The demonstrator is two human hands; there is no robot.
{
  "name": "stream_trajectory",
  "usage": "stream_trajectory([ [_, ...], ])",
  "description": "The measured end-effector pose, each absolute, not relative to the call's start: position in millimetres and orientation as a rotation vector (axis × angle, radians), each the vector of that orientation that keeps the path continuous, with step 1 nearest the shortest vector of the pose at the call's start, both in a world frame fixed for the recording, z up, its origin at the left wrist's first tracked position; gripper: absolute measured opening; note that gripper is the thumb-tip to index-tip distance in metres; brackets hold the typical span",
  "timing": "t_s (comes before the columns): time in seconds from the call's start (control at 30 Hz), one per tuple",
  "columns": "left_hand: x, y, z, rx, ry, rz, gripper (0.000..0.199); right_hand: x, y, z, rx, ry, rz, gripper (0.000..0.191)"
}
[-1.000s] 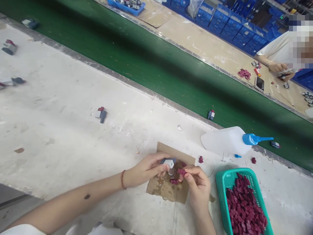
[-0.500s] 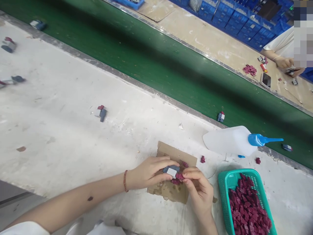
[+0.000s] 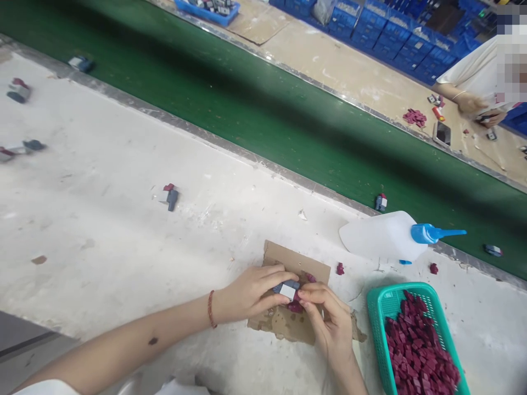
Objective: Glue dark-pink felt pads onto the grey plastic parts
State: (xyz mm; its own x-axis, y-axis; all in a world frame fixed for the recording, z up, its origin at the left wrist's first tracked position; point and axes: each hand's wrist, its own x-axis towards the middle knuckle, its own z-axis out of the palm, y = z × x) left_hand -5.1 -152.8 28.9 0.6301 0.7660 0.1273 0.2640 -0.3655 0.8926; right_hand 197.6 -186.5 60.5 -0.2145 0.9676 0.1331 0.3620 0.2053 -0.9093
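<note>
My left hand (image 3: 260, 291) is closed round a small grey-and-white plastic block (image 3: 287, 291), thumb at its near side and fingers at its far side. From the right, my right hand (image 3: 329, 315) pinches a small maroon plastic piece (image 3: 297, 297) against the end of that block; fingertips hide most of the piece. Beneath both hands lies a stained cardboard sheet (image 3: 296, 256). On it are more maroon pieces (image 3: 310, 278), partly covered by my fingers.
A green basket (image 3: 374, 329) of maroon pieces stands at right. Behind it a white bottle (image 3: 379, 236) with a blue nozzle lies on its side. A green conveyor belt (image 3: 230, 115) carries several block assemblies. Across it, a co-worker's hands (image 3: 473, 104) hold a small part.
My right hand has moved slightly left, bringing the maroon piece from the block's edge up close against it. Block assemblies on the belt have shifted a little to the right.
</note>
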Motion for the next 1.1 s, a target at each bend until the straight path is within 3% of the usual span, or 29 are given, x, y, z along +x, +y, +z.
stream_trajectory([
  [0.4,-4,-134,41,2.13,0.774,0.587,0.052,202,-187,56,-1.284,-1.722,0.845,0.017],
  [0.5,-1,-101,46,2.25,0.793,0.614,0.044,207,-186,51,-1.388,-1.619,0.808,0.021],
  [0.63,0,-32,40,2.185,1.224,0.802,0.029,213,-187,53,-1.466,-1.606,0.739,0.02],
  [0.83,3,40,25,2.105,1.498,0.916,0.039,210,-189,59,-1.367,-1.728,0.792,0.023],
  [0.97,12,-2,34,2.279,1.443,0.836,0.051,211,-189,52,-1.4,-1.452,0.879,0.018],
  [1.1,31,-90,53,2.593,0.843,0.598,0.059,212,-187,42,-1.315,-1.071,1.084,0.028],
])
